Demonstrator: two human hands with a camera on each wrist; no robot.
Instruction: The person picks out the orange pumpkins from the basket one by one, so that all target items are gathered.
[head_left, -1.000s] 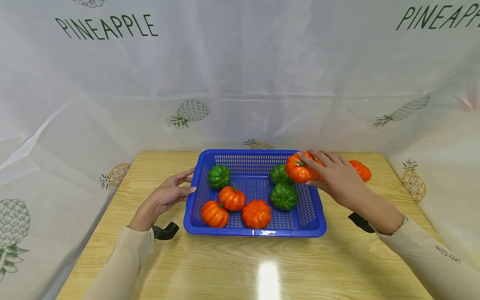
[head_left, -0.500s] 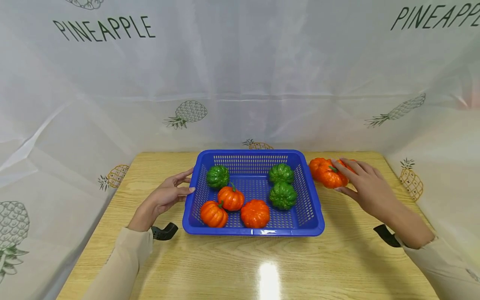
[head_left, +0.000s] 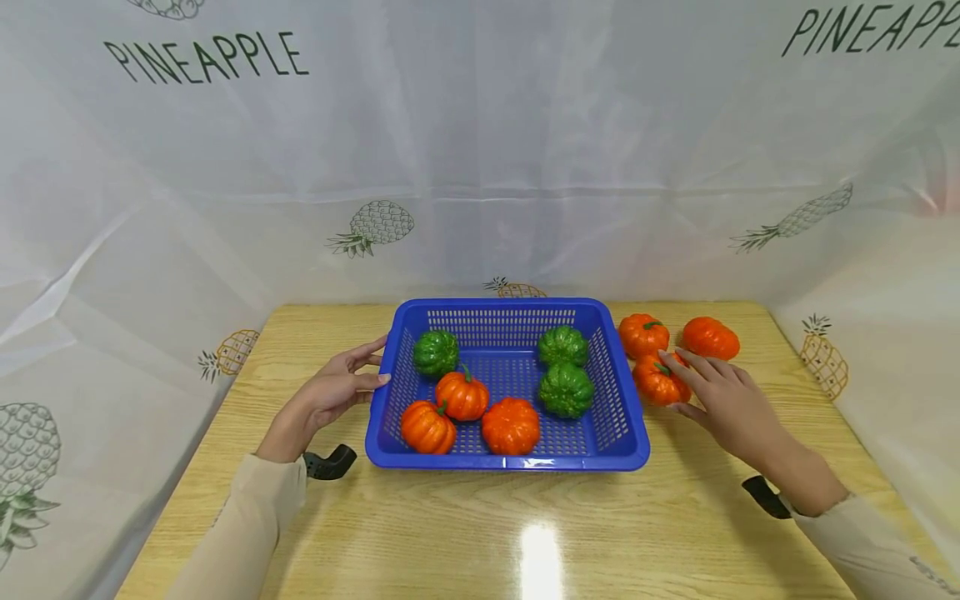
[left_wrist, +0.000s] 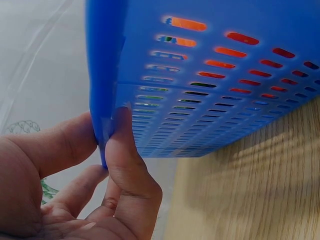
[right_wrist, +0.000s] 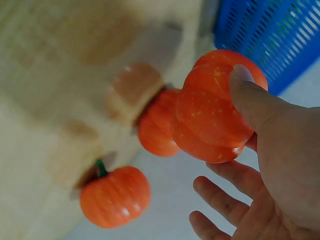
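Observation:
My left hand (head_left: 337,393) grips the left rim of a blue plastic basket (head_left: 506,462); the left wrist view shows thumb and fingers on either side of the rim (left_wrist: 102,95). To the right of the basket, my right hand (head_left: 731,404) holds a small orange pumpkin (head_left: 657,382) between thumb and fingers. In the right wrist view the held pumpkin (right_wrist: 212,115) has its other fingers spread below it. Whether it touches the table cannot be told. Two more orange pumpkins lie close by, one behind it (head_left: 643,335) and one farther right (head_left: 711,338).
Inside the basket lie three orange pumpkins (head_left: 511,427) and three green ones (head_left: 566,391). The basket stands on a wooden table (head_left: 450,533). A white curtain (head_left: 480,150) with pineapple prints hangs behind and at both sides.
My right hand has carried the orange pumpkin from above the basket's right rim to the right, then a little nearer to me beside the basket. My left hand has stayed on the rim.

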